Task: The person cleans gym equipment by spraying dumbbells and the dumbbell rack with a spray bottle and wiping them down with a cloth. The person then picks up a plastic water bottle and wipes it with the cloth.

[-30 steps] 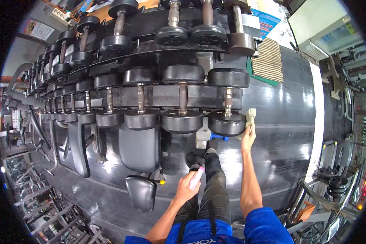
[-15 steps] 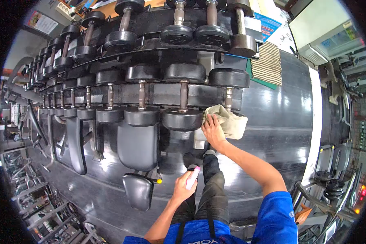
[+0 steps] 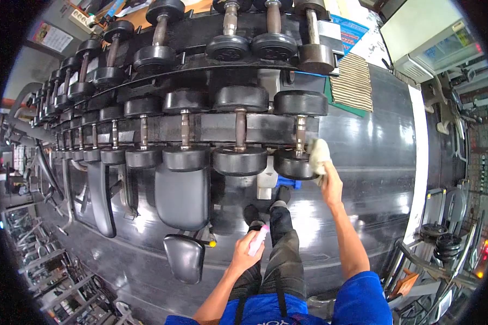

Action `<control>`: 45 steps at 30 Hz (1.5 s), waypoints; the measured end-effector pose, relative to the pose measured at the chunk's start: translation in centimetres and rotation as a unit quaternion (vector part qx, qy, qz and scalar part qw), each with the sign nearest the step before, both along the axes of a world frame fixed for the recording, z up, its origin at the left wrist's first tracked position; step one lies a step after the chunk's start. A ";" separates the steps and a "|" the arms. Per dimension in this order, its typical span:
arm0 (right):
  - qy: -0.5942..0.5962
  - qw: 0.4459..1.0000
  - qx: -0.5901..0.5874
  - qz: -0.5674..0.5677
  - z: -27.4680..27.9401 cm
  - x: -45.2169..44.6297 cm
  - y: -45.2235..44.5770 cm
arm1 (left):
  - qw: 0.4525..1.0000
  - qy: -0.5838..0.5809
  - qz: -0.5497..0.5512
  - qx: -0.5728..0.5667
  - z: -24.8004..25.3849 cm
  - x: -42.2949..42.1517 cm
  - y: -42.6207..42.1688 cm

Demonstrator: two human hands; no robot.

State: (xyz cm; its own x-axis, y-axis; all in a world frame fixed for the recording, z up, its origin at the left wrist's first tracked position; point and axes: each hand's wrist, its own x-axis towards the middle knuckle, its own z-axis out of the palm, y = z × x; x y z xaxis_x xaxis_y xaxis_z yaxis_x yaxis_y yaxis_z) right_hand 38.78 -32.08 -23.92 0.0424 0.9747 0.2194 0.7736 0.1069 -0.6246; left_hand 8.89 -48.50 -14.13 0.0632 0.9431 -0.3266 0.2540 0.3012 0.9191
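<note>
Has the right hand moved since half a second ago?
Yes, rightward: against the lower row's rightmost dumbbell, the right hand has gone from the near head's left part to just past its right edge.

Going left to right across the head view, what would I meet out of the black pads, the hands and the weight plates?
Narrow black pad → wide black pad → left hand holding a pink-tipped bottle → right hand holding a pale cloth → black weight plates.

Two hands (image 3: 245,253), one pale cloth (image 3: 320,153), one pink-topped bottle (image 3: 258,242), one yellow knob (image 3: 212,244)
</note>
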 end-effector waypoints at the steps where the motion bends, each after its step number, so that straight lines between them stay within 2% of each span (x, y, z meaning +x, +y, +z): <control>1: 0.057 0.987 -0.107 -0.103 -0.7 -0.2 0.2 | 1.000 -0.001 0.003 0.008 0.0 0.0 0.0; 2: 0.113 0.950 -0.209 -0.204 -1.4 -0.4 0.5 | 1.000 -0.002 0.007 0.017 0.0 0.2 0.1; 3: 0.136 0.944 -0.201 -0.223 -5.2 0.7 0.3 | 1.000 -0.003 0.010 0.026 0.0 0.3 0.1; 4: 0.257 0.905 -0.243 -0.236 -9.5 1.5 0.0 | 1.000 -0.001 0.004 0.029 0.0 0.4 0.2; 5: 0.432 0.805 -0.301 -0.273 -13.6 1.9 -0.7 | 1.000 0.002 0.000 0.031 0.1 0.5 0.3; 6: 0.589 0.669 -0.345 -0.296 -15.5 1.9 -0.8 | 0.999 0.006 -0.005 0.035 0.0 0.6 0.4; 8: 0.757 0.513 -0.312 -0.256 -16.5 -0.9 -0.7 | 1.000 0.012 -0.010 0.023 -0.1 0.8 0.4; 9: 0.784 0.475 -0.307 -0.258 -19.6 -1.6 -1.2 | 1.000 0.014 -0.012 0.015 -0.1 0.9 0.4; 12: 0.807 0.368 -0.232 -0.398 -18.0 -4.0 -0.1 | 1.000 0.021 -0.020 0.010 0.0 1.1 0.6; 14: 0.803 0.376 -0.236 -0.397 -15.9 -4.2 -0.1 | 0.999 0.020 -0.020 0.015 0.1 1.2 0.9; 16: 0.792 0.404 -0.239 -0.391 -10.7 -4.7 -0.4 | 0.999 0.018 -0.018 0.021 0.4 1.3 1.2; 19: 0.816 0.376 -0.233 -0.373 -9.3 -3.3 -3.7 | 0.999 0.015 -0.013 0.029 0.6 1.5 1.9; 22: 0.826 0.421 -0.209 -0.310 -6.0 -2.5 -7.4 | 1.000 0.015 -0.005 0.022 0.5 1.2 2.2; 25: 0.790 0.535 -0.172 -0.245 1.2 -3.3 -7.9 | 1.000 0.011 0.005 0.018 1.1 1.6 3.1; 26: 0.778 0.551 -0.170 -0.250 0.8 -3.0 -7.8 | 1.000 0.007 0.000 -0.016 0.9 1.5 2.9; 28: 0.751 0.585 -0.167 -0.258 -1.3 -2.1 -7.6 | 1.000 0.017 -0.007 0.006 1.1 1.9 3.2; 29: 0.764 0.568 -0.156 -0.264 -2.5 -1.8 -7.2 | 1.000 0.012 -0.011 -0.026 1.5 2.0 3.3; 32: 0.735 0.576 -0.100 -0.344 -8.6 -2.2 -5.8 | 1.000 -0.001 -0.002 0.015 1.9 2.1 3.3; 33: 0.720 0.562 -0.092 -0.397 -10.9 -2.6 -5.1 | 1.000 -0.002 -0.010 0.014 2.0 2.0 3.2; 36: 0.789 0.498 -0.165 -0.321 -13.0 -4.7 -2.4 | 1.000 -0.002 -0.006 0.014 1.4 1.7 2.5; 37: 0.779 0.470 -0.216 -0.355 -17.6 -5.0 -2.5 | 1.000 0.001 -0.005 0.011 1.4 1.7 2.4; 39: 0.761 0.424 -0.236 -0.430 -20.2 -7.5 -1.5 | 1.000 0.009 0.000 0.003 1.4 1.4 2.1; 42: 0.813 0.303 -0.199 -0.456 -15.4 -9.3 -0.1 | 1.000 0.015 0.008 -0.013 1.4 0.6 1.5; 45: 0.836 0.333 -0.202 -0.386 -12.0 -8.7 -1.8 | 1.000 0.015 0.023 -0.003 1.6 0.5 1.5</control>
State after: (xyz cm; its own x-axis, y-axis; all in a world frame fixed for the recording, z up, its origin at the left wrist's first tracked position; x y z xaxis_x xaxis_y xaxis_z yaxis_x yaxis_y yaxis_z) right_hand 30.11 -33.89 -35.88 0.0475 0.4674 -0.8828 -0.9928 -0.0756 -0.0934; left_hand 9.34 -47.01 -12.53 0.0106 0.9428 -0.3332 0.2666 0.3185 0.9096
